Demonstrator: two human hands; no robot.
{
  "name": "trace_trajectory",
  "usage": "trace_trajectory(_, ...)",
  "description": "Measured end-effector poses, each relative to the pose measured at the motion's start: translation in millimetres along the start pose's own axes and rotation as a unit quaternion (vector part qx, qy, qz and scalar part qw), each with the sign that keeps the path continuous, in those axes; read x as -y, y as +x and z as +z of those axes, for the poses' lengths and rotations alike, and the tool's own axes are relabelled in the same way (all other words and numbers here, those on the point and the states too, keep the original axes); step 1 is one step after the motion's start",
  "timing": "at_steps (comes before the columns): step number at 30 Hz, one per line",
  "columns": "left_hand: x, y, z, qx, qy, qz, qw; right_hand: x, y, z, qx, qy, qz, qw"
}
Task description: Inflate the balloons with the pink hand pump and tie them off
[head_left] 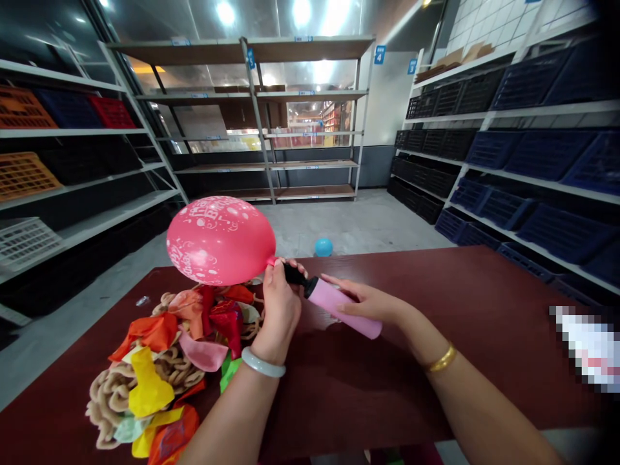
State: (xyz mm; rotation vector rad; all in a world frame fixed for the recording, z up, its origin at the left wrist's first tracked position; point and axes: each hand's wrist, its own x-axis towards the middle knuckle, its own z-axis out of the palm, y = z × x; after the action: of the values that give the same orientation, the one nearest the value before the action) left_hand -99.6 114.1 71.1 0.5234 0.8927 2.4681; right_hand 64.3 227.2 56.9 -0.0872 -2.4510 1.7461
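Observation:
A large pink balloon with white printing is inflated, its neck pinched by my left hand at the black nozzle end of a hand balloon pump. The pump has a pink barrel and a black top, and it slants down to the right above the table. My right hand is wrapped around the pink barrel, thumb below and fingers along its top. Left of my left wrist lies a pile of flat balloons in red, orange, yellow, pink, green and tan, among them a yellow balloon.
The dark red table spans the front. A blurred white and red item lies at its right. Beyond the table, a blue balloon is on the floor. Metal shelves stand behind; racks of crates line both sides.

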Motion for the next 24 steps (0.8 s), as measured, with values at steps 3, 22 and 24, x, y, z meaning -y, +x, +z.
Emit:
trace_trajectory(3, 14.7, -13.5, 7.6, 0.000, 0.010, -0.020, 1.000, 19.7, 3.6, 4.1, -0.069, -0.204, -0.037, 0.976)
trace_trajectory(22, 11.1, 3.6, -6.0, -0.050, 0.054, 0.018, 0.997, 28.1, 10.2, 34.6, -0.192, -0.443, 0.037, 0.875)
trace_trajectory(24, 8.6, 7.6, -9.1, -0.045, 0.062, 0.009, 0.997, 27.1, 9.3, 33.9, -0.186, -0.454, 0.040, 0.870)
